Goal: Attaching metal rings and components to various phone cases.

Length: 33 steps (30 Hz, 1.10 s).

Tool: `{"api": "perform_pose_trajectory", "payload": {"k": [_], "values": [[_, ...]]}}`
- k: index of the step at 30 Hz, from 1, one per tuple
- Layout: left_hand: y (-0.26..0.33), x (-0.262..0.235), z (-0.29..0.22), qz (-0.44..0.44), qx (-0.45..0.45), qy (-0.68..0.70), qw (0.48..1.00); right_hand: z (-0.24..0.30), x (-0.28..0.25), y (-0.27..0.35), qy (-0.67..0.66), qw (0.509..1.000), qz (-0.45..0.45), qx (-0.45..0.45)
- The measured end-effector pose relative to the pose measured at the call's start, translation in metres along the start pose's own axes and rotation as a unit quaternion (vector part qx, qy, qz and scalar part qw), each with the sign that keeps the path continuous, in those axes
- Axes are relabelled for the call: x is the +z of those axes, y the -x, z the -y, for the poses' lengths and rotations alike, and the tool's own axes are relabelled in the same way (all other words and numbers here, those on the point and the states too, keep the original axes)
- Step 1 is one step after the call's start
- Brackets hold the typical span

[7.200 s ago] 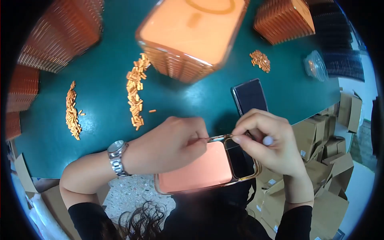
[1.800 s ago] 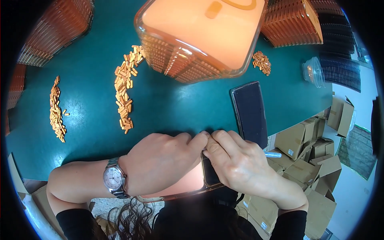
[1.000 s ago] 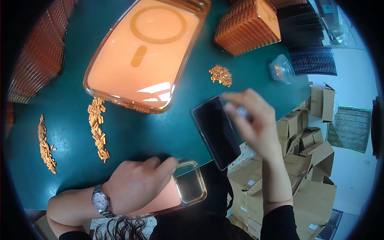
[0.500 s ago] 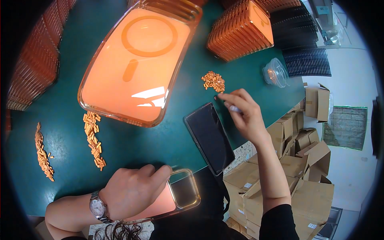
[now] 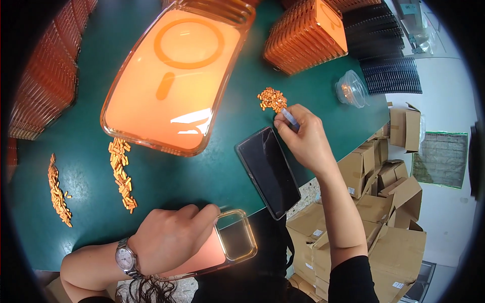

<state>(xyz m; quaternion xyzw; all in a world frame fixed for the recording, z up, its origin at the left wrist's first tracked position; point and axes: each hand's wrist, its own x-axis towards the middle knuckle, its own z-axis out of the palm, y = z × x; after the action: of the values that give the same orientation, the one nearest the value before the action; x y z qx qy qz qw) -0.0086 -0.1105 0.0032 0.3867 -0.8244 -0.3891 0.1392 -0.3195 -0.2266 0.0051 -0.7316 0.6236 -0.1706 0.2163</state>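
My left hand [image 5: 174, 235] is closed on the edge of a clear-rimmed orange phone case [image 5: 208, 255], held near the table's front edge; the hand covers much of the case. In my right hand [image 5: 309, 141] is a slim pen-like tool [image 5: 290, 119] with a pale bluish handle, pinched between thumb and fingers. Its tip is hidden by the fingers, close to the near side of a pile of small copper-coloured pieces [image 5: 272, 99]. A dark phone [image 5: 269, 174] lies on the table just left of that hand.
A large orange case [image 5: 177, 101] looms close to the camera. Stacked orange cases [image 5: 303, 43] and dark stacks [image 5: 391, 76] stand at the back; more cases [image 5: 48, 86] line the left. Small pieces form two rows [image 5: 121, 177]. A clear tub [image 5: 351, 90] and cardboard boxes [image 5: 389, 242] are right.
My right fingertips have moved slightly farther out, up to the pile, and the pen-like tool has turned steeper in the grip. The left hand keeps its hold on the phone case.
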Motion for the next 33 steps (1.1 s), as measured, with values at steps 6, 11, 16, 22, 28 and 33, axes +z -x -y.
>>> {"api": "perform_pose_trajectory", "payload": {"k": [6, 11, 16, 22, 28, 33], "values": [[-0.003, 0.000, 0.005, -0.002, -0.035, 0.061, 0.998, 0.024, -0.010, 0.017, -0.103, 0.994, 0.020, -0.027], [-0.008, 0.001, 0.007, -0.009, -0.032, 0.108, 0.994, 0.095, -0.012, 0.055, -0.055, 0.933, 0.203, -0.291], [-0.006, 0.002, 0.007, -0.001, -0.047, 0.110, 0.993, 0.094, 0.017, 0.058, 0.000, 0.914, 0.205, -0.350], [-0.005, -0.006, 0.001, 0.000, -0.041, 0.090, 0.995, 0.103, 0.012, 0.060, 0.062, 0.906, 0.210, -0.363], [-0.004, 0.000, 0.009, -0.013, -0.026, 0.071, 0.997, 0.107, 0.013, 0.068, 0.055, 0.918, 0.267, -0.288], [-0.004, 0.004, 0.005, -0.028, -0.011, 0.028, 0.999, 0.106, 0.008, 0.073, 0.024, 0.919, 0.279, -0.278]]}}
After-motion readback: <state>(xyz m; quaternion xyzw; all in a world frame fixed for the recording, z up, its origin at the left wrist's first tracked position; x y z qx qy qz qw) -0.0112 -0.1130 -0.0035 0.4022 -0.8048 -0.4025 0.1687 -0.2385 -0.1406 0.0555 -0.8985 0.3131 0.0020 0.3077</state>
